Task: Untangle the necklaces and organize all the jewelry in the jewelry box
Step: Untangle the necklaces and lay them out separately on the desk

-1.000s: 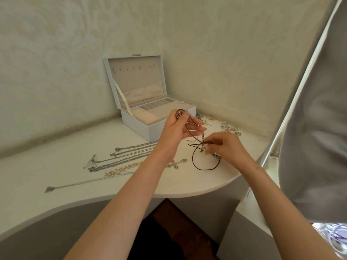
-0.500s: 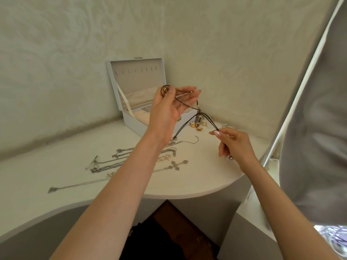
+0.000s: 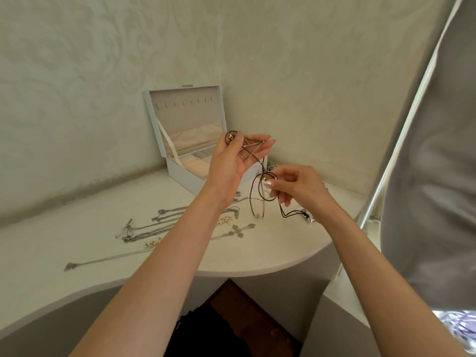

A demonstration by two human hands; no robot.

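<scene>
Left hand (image 3: 231, 163): thumb pins dark cord necklace (image 3: 251, 195)
Right hand (image 3: 296, 186): pinches the same cord
Jewelry box (image 3: 180, 173): lid up, cream padded slots inside

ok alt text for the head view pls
The left hand and right hand hold a tangled dark cord necklace above a white table. Behind stands an open jewelry box; silver chains lie on the table.

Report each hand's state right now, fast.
Left hand: holding the dark cord necklace, thumb pinching it against the fingers.
Right hand: closed, pinching a lower loop of the same cord.
</scene>
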